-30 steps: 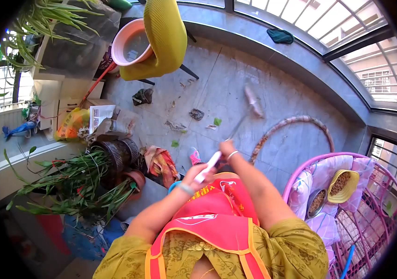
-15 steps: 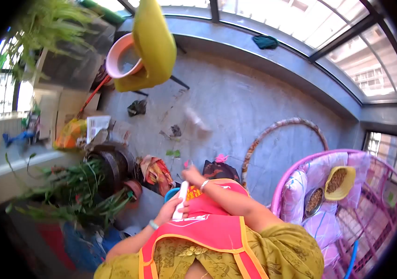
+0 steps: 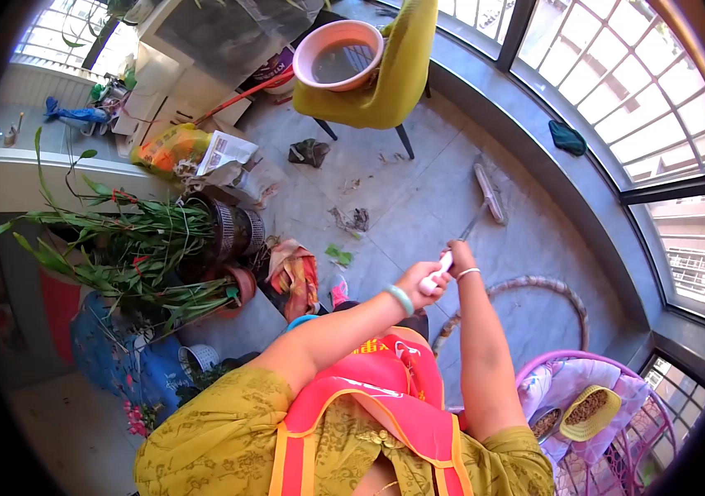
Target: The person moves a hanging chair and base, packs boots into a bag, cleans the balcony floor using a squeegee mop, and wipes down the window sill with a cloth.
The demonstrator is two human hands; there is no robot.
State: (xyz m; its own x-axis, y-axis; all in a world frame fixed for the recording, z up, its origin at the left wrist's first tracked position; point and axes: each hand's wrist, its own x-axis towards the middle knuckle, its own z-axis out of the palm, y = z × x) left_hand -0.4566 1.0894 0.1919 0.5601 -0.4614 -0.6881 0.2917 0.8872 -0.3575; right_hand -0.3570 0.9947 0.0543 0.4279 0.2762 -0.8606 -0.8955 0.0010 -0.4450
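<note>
My left hand [image 3: 421, 285], with a pale green bangle at its wrist, is closed around the white end grip of a mop [image 3: 493, 198]. Just ahead of it, my right hand [image 3: 462, 258] wraps the handle further down; a white bracelet circles that wrist. The thin shaft runs forward from my hands to a long, narrow head on the grey tiled floor [image 3: 419, 190]. Scraps of dark debris [image 3: 351, 220] and a green leaf [image 3: 339, 255] lie to the left of the mop. Part of the handle is hidden by my fingers.
A yellow chair [image 3: 406, 78] holds a pink basin [image 3: 338, 54] of water. Potted plants [image 3: 162, 240] and a crumpled patterned cloth [image 3: 293, 277] are at left. A wrapped hoop [image 3: 551, 285] lies near a purple wicker chair [image 3: 567, 357] with bowls of pellets at right.
Both hands have reached forward and to the right with the mop. Its head has gone from mid-floor towards the window ledge, and my view has turned.
</note>
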